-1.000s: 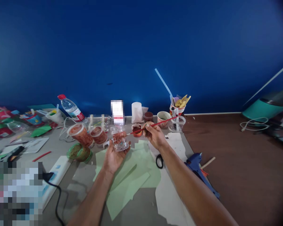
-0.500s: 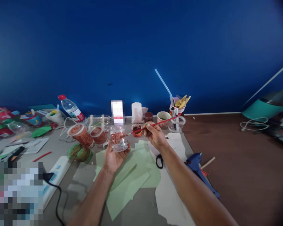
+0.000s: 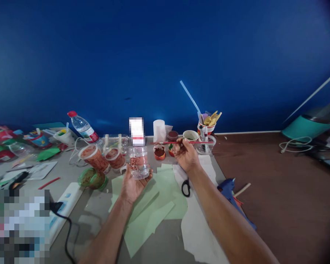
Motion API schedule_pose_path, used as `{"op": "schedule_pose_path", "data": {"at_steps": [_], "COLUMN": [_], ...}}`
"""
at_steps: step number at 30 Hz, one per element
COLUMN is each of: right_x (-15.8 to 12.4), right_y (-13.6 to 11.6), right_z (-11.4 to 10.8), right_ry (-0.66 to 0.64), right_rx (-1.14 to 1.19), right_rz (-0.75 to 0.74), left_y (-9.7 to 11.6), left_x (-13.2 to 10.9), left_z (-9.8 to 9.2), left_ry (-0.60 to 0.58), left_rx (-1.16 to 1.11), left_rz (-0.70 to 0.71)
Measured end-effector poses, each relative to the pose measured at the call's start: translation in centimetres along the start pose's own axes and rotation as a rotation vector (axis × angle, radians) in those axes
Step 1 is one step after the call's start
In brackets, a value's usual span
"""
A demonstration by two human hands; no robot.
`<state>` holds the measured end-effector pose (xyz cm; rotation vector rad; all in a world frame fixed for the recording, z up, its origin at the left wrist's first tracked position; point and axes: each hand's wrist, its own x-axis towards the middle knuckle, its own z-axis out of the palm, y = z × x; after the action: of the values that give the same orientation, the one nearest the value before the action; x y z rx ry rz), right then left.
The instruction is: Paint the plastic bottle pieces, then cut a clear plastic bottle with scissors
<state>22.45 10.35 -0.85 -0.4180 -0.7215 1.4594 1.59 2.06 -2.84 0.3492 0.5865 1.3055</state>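
My left hand (image 3: 134, 187) holds a clear plastic cup (image 3: 139, 165) from below, its fingers curled round the base. Reddish-brown paint coats part of the cup's wall. Pinched in my right hand (image 3: 186, 156) is a thin red paintbrush (image 3: 172, 142), held level, its tip apart from the cup and above a small pot of reddish-brown paint (image 3: 160, 152). Close behind that hand are a jar of dark red paint (image 3: 172, 136) and a white paper cup (image 3: 190, 135).
Left stand brown-painted cups (image 3: 93, 157), a green-and-brown painted piece (image 3: 92, 178), a tilted water bottle (image 3: 84, 128) and a power strip (image 3: 67, 201). Light green paper (image 3: 151, 216) and white paper (image 3: 198, 227) cover the front. A blue glue gun (image 3: 233, 200) lies at the right edge, near black scissors handles (image 3: 186, 188).
The brush tip has left the cup's wall. My right hand has shifted slightly right, and the brush has swung from slanted to level. My left hand has turned the cup slightly.
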Motion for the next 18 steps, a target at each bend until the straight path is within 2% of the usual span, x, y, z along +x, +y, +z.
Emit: {"op": "schedule_pose_path", "data": {"at_steps": [4,8,14,18], "right_x": [-0.3,-1.3,-3.2,-4.1], "right_y": [0.2,1.1,2.2,2.9], "right_z": [1.1,2.3,3.6,3.9], "right_ry": [-0.027,-0.083,-0.248,-0.335], "right_rx": [-0.055,-0.188,-0.602,-0.92], "right_rz": [-0.023,-0.038,-0.167,-0.352], "left_y": [-0.3,-0.2,0.2,0.3], "left_x": [0.0,0.1,-0.1,-0.3], "left_z": [0.1,-0.2,0.1,0.1], "left_ry": [-0.018,-0.035,-0.068,-0.101], "left_rx": [0.008,0.003,-0.058,-0.081], "left_rz": [-0.018,0.043,0.109,0.14]}}
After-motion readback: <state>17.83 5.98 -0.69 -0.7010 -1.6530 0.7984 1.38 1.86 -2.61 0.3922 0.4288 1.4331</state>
